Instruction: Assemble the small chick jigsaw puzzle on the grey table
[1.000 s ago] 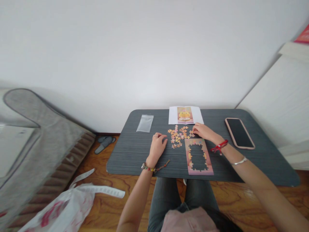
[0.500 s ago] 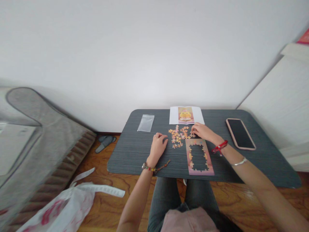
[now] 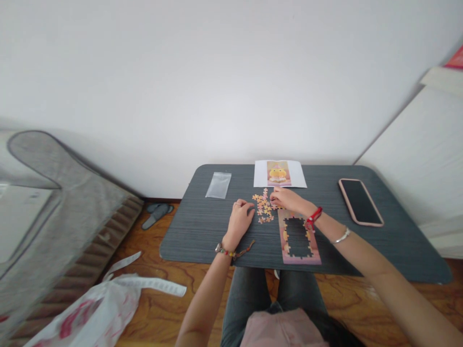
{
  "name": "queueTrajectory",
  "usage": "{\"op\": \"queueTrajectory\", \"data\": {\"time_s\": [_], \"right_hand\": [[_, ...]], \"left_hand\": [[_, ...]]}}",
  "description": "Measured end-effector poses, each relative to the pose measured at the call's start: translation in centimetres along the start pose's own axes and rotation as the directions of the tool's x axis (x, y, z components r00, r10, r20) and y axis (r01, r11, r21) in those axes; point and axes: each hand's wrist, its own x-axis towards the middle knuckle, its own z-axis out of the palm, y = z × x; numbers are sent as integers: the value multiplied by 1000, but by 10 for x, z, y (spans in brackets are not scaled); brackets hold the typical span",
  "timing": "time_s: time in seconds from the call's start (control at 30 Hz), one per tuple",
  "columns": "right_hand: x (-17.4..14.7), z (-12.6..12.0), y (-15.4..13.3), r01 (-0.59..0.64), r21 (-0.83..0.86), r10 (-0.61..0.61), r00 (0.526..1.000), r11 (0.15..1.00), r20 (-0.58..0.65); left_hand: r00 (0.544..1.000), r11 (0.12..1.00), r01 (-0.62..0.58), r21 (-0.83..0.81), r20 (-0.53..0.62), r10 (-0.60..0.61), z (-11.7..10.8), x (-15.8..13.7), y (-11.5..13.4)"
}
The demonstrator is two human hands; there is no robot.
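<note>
Nearest lies the puzzle frame (image 3: 302,260), its middle unfilled. The left hand (image 3: 239,223) rests released on the bench (image 3: 197,226), beside the loose pieces (image 3: 265,207). Over them bends the right hand (image 3: 289,199); whether its grip holds one, I cannot tell. Better to pinch lightly, singly, comparing with the printed sheet (image 3: 279,174) behind.

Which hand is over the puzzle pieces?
The right hand, wearing the red bracelet; the left hand, with the beaded bracelet, lies beside the puzzle pieces.

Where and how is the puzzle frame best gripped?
Probably pinch the near border of the puzzle frame, coming from the person's side of the table: the frame lies flat close to that edge, and its cut-out middle leaves only border to hold.
</note>
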Motion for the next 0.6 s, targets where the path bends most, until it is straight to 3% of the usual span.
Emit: {"op": "queueTrajectory", "data": {"time_s": [0.6], "right_hand": [[10, -7, -11, -12, -91, 16, 999, 996, 47]], "left_hand": [[997, 996, -77, 39, -2, 77, 12, 12, 16]]}}
